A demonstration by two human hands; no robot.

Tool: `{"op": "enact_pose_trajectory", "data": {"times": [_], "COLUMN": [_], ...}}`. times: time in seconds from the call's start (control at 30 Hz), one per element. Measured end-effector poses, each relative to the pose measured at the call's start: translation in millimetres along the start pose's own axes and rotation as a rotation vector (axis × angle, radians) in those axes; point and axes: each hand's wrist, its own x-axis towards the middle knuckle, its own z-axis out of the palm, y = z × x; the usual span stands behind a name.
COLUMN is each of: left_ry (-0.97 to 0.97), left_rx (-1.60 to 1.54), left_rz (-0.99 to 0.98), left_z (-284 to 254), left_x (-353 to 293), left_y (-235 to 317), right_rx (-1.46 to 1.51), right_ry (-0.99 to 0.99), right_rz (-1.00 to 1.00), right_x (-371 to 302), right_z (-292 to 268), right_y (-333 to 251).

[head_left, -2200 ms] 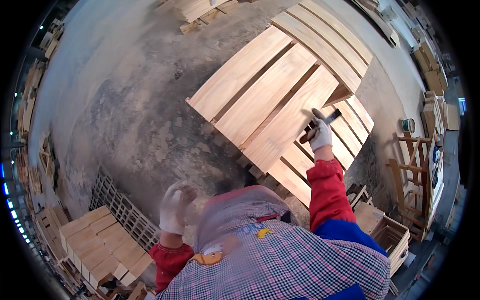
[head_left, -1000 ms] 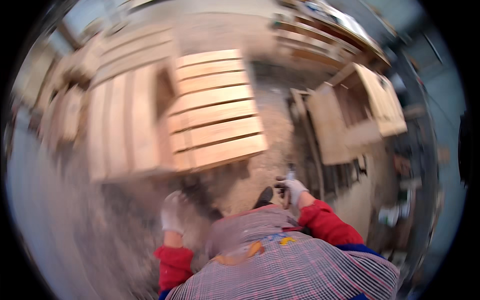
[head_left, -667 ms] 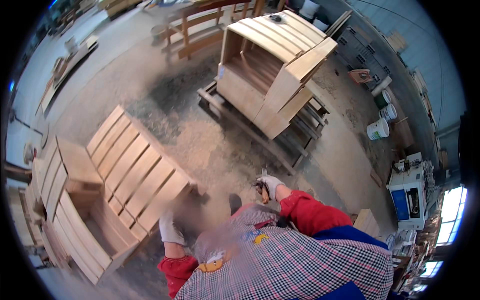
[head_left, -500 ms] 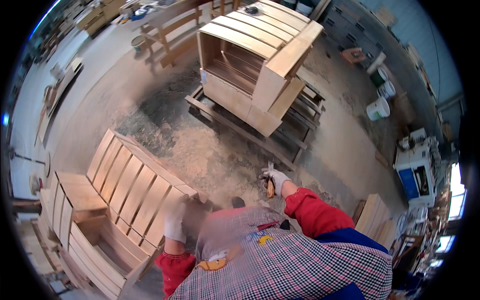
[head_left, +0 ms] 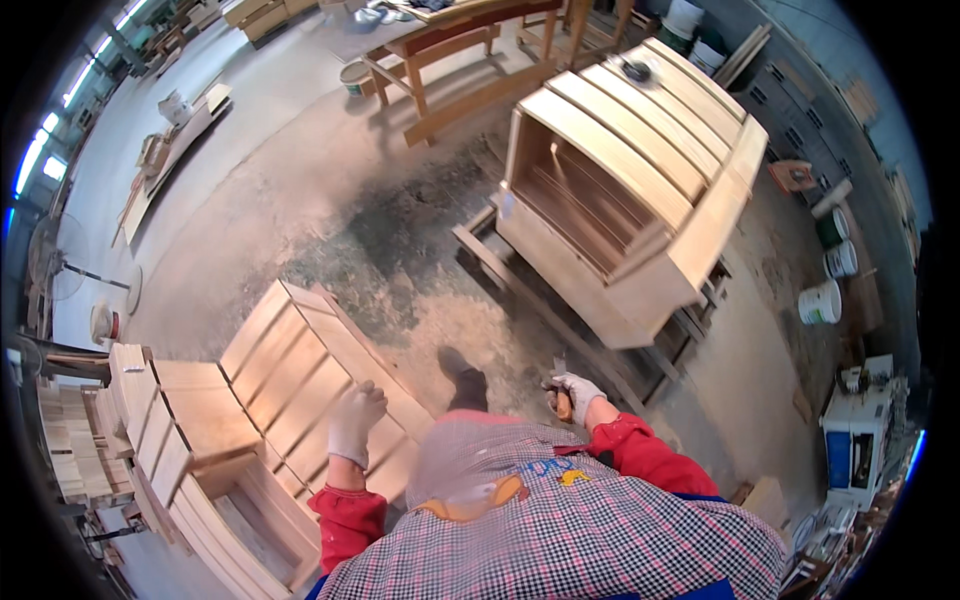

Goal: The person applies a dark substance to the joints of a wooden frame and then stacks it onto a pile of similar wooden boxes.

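Note:
In my gloved right hand (head_left: 574, 390) is a putty knife (head_left: 565, 408) with a wooden handle. Its flat metal blade sticks up past my fingers. My gloved left hand (head_left: 356, 422) hovers over a slatted wooden cabinet (head_left: 275, 375) at the lower left, fingers curled in, and nothing shows in them. Whether that hand touches the slats I cannot tell. Ahead to the right, a second pale wooden cabinet (head_left: 590, 270) rests on a low wooden pallet (head_left: 520, 290), its open side facing me. A small dark object (head_left: 635, 70) lies on its slatted top.
Sawdust covers the floor (head_left: 440, 330) between the cabinets, where my dark shoe (head_left: 462, 372) is. A wooden trestle (head_left: 470, 40) stands at the back. White buckets (head_left: 820, 302) line the right side, near a white and blue machine (head_left: 855, 445). A fan (head_left: 60, 262) stands far left.
My view has swung left, so the far cabinet appears farther right. My left hand has risen over the near cabinet's slats. More of one leg shows. The putty knife stays in my right hand.

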Motion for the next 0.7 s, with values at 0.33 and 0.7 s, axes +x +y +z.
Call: {"op": "enact_pose_trajectory", "data": {"times": [0.33, 0.7], "left_ry": [0.040, -0.008], "left_rx": [-0.042, 0.070], "left_rz": [0.111, 0.083], "left_z": [11, 46], "left_x": [198, 440], "left_y": [159, 264], "right_rx": [-0.084, -0.015], "right_ry": [-0.097, -0.222], "right_rz": [-0.077, 0.175], "right_x": [96, 231], "right_z": [222, 417], "right_y": [-168, -390]}}
